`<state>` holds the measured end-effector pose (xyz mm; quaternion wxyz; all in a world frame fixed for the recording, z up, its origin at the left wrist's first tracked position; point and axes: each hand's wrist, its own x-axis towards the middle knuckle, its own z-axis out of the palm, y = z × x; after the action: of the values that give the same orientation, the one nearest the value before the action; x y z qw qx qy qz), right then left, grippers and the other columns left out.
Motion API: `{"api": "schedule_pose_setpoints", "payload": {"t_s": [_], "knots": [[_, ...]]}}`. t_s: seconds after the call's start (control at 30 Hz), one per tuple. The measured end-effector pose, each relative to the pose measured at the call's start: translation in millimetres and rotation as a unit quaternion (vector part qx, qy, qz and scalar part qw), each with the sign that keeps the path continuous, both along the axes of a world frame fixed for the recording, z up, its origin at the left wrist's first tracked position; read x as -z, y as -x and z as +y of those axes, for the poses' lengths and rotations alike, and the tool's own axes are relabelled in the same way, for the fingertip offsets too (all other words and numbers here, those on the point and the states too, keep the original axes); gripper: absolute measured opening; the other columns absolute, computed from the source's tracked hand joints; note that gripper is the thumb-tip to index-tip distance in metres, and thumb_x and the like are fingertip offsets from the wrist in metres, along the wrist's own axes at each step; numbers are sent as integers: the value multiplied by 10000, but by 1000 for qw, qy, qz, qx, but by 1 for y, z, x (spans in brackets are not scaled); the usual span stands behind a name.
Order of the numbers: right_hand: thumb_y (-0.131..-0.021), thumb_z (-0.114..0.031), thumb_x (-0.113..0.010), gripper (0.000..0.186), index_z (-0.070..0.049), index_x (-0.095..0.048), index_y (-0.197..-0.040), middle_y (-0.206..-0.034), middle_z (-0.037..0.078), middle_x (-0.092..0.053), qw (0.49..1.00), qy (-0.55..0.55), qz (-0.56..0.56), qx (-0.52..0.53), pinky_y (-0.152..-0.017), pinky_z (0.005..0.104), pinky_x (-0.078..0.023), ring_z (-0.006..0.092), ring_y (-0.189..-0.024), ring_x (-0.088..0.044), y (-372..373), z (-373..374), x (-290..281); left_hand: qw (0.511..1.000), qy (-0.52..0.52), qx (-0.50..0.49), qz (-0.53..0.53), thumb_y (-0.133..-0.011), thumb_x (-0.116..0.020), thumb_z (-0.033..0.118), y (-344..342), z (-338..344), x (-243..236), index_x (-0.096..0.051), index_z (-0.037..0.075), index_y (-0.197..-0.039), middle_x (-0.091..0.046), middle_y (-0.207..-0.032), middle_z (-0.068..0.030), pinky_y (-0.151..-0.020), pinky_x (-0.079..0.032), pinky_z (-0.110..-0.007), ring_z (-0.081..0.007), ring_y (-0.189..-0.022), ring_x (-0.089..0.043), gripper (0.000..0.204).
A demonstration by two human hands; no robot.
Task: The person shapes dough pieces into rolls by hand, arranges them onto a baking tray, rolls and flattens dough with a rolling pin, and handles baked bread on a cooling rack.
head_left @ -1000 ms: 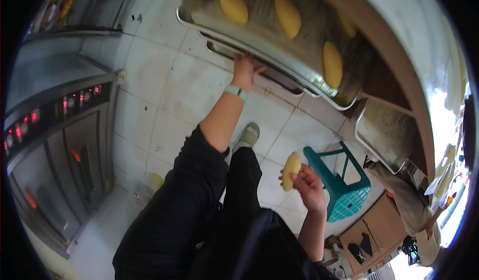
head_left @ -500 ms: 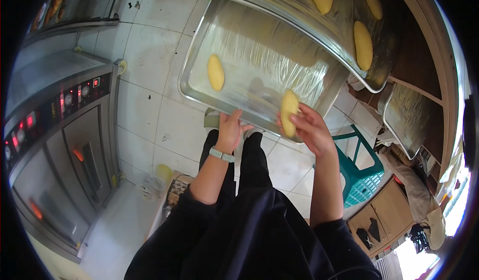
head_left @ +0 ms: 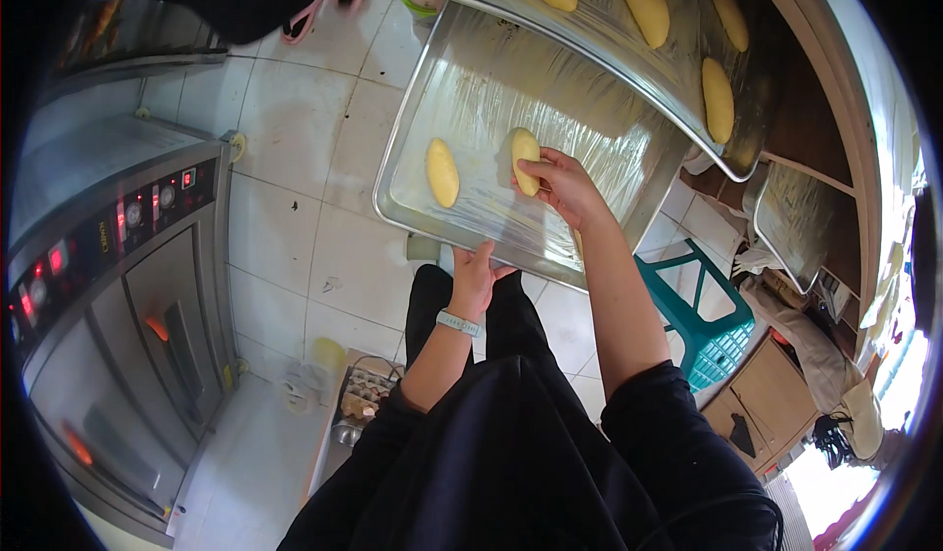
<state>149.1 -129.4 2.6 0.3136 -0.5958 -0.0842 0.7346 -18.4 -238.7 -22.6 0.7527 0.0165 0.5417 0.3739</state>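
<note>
At the lower tray (head_left: pixel 471 89), right hand (head_left: pixel 562 183) pinching dough (head_left: pixel 524 148)

The dough's long axis runs away from the person, its far end tipped slightly left. The thumb and fingers pinch its nearer part; whether it touches the tray's floor cannot be told. To its left lies a second piece (head_left: pixel 442 173), nearly parallel, its far end leaning a little more left. The left hand (head_left: pixel 473 281) is at the near rim, thumb apart from the index finger; how its other fingers close cannot be told. Beyond, the upper tray (head_left: pixel 678 70) holds at least four similar pieces (head_left: pixel 643 6), far ends also tipped left.
</note>
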Motion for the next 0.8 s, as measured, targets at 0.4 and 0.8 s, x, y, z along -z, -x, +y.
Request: {"api": "schedule_pose_setpoints", "payload": {"t_s": [0.4, 0.8], "knots": [[-817, -111, -673, 394, 124, -516, -1091, -938, 143, -605, 995, 41, -86, -37, -664, 263, -546, 206, -736, -659, 8, 10, 4, 1000, 15, 2, -15, -913, -443, 42, -2, 5, -1, -272, 77, -1322, -461, -1275, -160, -778, -578, -494, -322, -1102, -559, 445], [-835, 11, -608, 455, 144, -372, -1199, -1096, 209, -518, 991, 74, -28, 110, -817, 339, -574, 297, -925, -621, 3, -24, 1, 1000, 31, 0, 6, -911, -451, 43, -8, 8, -3, -301, 112, -1317, -492, -1246, -142, -742, -587, -474, -289, -1076, -577, 438]]}}
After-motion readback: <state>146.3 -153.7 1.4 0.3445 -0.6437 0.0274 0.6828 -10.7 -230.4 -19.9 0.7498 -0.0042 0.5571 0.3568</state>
